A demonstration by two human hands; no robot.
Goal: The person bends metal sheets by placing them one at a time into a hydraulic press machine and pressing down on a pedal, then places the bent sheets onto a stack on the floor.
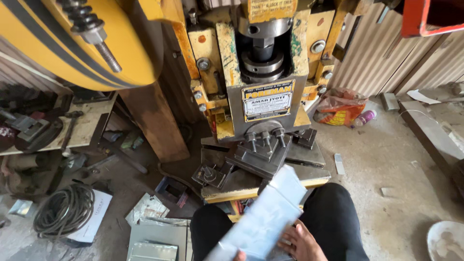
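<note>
Head view. Concrete floor [386, 159], dusty; corrugated wall at right. Yellow press machine [263, 72] stands ahead, steel bed [309, 157] below the ram. Rectangular nameplate [268, 100], yellow and white, on the press front. Orange sack [338, 108] on floor by the wall. Coiled cable [65, 210] at left.

Metal sheet [266, 217], pale and blurred, lies over the lap, far end near the bed. Right hand [302, 241] rests on its edge, grip half-closed on it. Left hand [239, 256] mostly cut off; grip unreadable.
</note>
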